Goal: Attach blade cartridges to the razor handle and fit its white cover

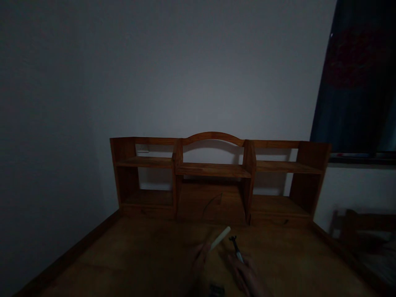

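In the dim light, my left hand [198, 256] is closed around the lower end of a pale, narrow stick [220, 237], which tilts up to the right. My right hand [244, 270] grips a slim tool that looks like a razor [236, 248], with a black forked head and a dark and pale handle. The head of this tool is just right of the stick's tip, apart from it. Below, between my hands, a small dark object [216, 290] lies on the wooden desk [139, 251]; its kind is too dark to make out.
A wooden shelf unit [213, 169] with three bays stands along the desk's back. Raised wooden edges [343, 258] run down the desk's sides. White wall [198, 74] rises behind, with a dark curtain [359, 82] at right. Wooden furniture [368, 220] stands beyond the right edge.
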Available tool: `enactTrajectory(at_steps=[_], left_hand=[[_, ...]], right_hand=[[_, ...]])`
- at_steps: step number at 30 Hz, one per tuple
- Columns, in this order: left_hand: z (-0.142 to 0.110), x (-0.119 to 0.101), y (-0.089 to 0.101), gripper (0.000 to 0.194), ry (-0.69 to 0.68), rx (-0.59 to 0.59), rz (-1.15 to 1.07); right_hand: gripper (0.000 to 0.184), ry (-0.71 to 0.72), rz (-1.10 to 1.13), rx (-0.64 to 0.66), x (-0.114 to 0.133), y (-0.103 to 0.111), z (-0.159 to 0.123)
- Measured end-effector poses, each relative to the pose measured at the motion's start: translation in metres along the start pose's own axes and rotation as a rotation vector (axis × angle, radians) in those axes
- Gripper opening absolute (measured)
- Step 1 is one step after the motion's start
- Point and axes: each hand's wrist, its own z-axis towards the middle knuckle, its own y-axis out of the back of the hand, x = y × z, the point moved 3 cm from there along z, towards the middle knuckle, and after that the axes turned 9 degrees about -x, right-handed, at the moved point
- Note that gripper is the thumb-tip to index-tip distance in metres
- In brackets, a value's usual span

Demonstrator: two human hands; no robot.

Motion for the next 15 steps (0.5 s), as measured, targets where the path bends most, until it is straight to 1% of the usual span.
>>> enactTrajectory(at_steps=[1, 2, 4, 6, 9, 11, 13, 15], left_hand=[[-0.001, -0.001, 0.001, 0.059, 0.021, 0.006, -0.003], [-0.002, -0.003, 0.002, 0.059, 0.025, 0.007, -0.016], [-0.003, -0.008, 0.0, 0.06, -0.019, 0.079, -0.044], [-0.003, -0.008, 0.0, 0.059, -0.025, 0.105, -0.077], [-0.003, -0.006, 0.0, 0.055, -0.011, 0.126, -0.113], [-0.003, -0.006, -0.001, 0.052, -0.027, 0.143, -0.123], [-0.003, -0.006, -0.002, 0.051, -0.047, 0.168, -0.114], [-0.001, -0.004, -0.002, 0.052, -0.058, 0.161, -0.104]], right_hand=[[0.048, -0.023, -0.009, 0.003, -0.003, 0.001, 0.002], [0.051, -0.024, -0.017, 0.041, -0.005, 0.0, 0.004], [0.05, 0.027, -0.022, 0.048, -0.004, 0.002, 0.006], [0.048, 0.042, -0.031, 0.058, -0.002, 0.004, 0.006], [0.046, 0.066, -0.027, 0.067, 0.005, 0.004, 0.004], [0.044, 0.075, -0.012, 0.052, 0.008, 0.004, 0.004], [0.043, 0.081, 0.011, 0.041, 0.008, 0.004, 0.005], [0.042, 0.096, 0.03, 0.055, 0.007, 0.004, 0.006]])
